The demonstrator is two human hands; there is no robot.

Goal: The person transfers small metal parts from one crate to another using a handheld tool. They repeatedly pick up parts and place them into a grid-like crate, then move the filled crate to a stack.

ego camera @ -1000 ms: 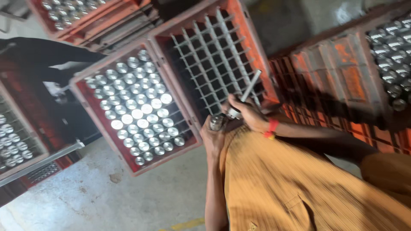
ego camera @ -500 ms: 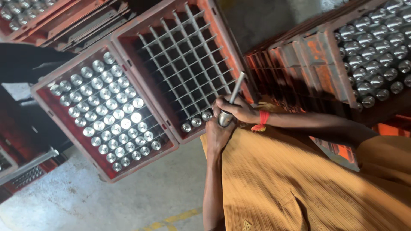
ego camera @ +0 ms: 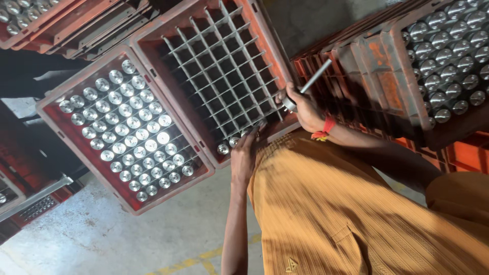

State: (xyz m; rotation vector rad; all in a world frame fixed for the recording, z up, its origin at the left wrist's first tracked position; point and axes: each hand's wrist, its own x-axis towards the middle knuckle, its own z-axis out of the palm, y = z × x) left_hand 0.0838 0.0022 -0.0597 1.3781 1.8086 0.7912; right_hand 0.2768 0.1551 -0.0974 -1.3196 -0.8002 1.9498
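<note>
Two red plastic crates sit side by side on the floor. The crate at 9 o'clock (ego camera: 125, 130) is full: one round metal cylinder end shows in every grid cell. The crate at 12 o'clock (ego camera: 219, 76) has its divider grid almost bare, with plenty of open cells; only a few cylinders (ego camera: 222, 149) sit along its near edge. The right hand (ego camera: 304, 108) is closed round a long metal shaft (ego camera: 311, 80), held tilted above the crate's right rim. The left hand (ego camera: 245, 153), fingers spread, rests at the near rim by those cylinders. Stacked crates (ego camera: 438, 56) crowd the 2 o'clock side.
</note>
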